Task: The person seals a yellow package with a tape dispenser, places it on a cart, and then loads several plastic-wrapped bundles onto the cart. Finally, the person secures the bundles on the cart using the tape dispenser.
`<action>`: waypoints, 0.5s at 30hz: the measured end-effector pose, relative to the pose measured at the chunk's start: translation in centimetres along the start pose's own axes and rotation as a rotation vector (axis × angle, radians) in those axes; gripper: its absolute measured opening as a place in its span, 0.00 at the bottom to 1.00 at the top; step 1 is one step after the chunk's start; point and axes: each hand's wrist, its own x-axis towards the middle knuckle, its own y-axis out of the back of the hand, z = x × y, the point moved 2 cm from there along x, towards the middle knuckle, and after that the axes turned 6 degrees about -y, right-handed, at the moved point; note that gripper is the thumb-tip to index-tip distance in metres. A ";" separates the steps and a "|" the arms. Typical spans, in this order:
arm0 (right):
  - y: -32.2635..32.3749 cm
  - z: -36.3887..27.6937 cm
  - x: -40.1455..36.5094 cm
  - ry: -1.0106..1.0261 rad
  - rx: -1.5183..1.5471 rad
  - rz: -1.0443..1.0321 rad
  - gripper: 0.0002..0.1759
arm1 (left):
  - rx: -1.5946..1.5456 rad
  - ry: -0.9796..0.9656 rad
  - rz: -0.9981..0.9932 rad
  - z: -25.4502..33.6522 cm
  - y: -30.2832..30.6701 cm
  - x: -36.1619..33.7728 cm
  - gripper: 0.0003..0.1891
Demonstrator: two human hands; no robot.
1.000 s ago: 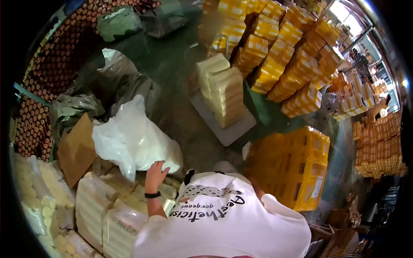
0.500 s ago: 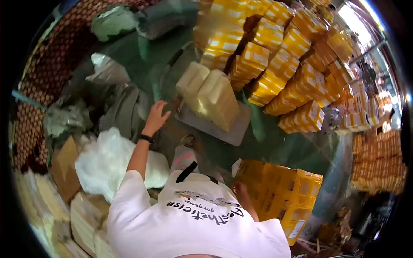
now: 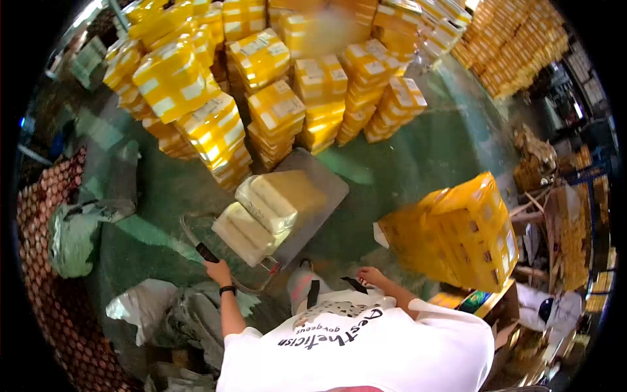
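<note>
My left hand (image 3: 217,269) is wrapped round the black grip of a curved metal handle (image 3: 189,230), which joins the near end of a grey platform cart (image 3: 326,189). On the cart stand cream wrapped packages (image 3: 243,234), side by side. My right hand (image 3: 371,277) hangs by my waist with its fingers curled; whether it holds anything is too small to tell. To its right stands a large yellow-taped carton stack (image 3: 450,228).
Stacks of yellow-taped boxes (image 3: 277,108) stand beyond the cart. Grey-green sacks (image 3: 72,242) and a white plastic bag (image 3: 140,307) lie at the left. An open carton (image 3: 506,313) is at the lower right, near another person (image 3: 562,313).
My left hand was open in the air and now grips the cart handle. The view has turned right, and the cart and box stacks appear further left.
</note>
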 end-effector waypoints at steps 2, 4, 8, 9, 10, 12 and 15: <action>-0.8 -1.4 0.4 0.022 -0.187 0.019 0.13 | -0.004 -0.028 -0.014 0.4 0.1 0.5 0.29; -1.0 -2.2 1.3 0.018 -0.349 0.009 0.13 | -0.053 0.006 -0.094 -0.4 0.0 1.3 0.30; 0.0 -4.2 0.9 -0.094 -0.186 0.150 0.11 | -0.020 -0.115 -0.084 0.4 1.2 2.9 0.28; 0.1 -4.3 0.8 -0.098 -0.135 0.175 0.11 | -0.050 -0.122 -0.093 0.5 1.3 3.3 0.27; 0.6 -4.5 0.6 -0.100 -0.087 0.201 0.11 | -0.083 -0.127 -0.102 0.7 1.6 3.7 0.27; 1.5 -4.2 0.7 -0.104 0.043 0.240 0.10 | -0.328 -0.040 -0.169 0.3 1.0 5.1 0.25; 1.3 -1.9 1.3 -0.148 0.244 0.263 0.10 | -0.500 -0.074 -0.265 1.2 1.2 6.2 0.23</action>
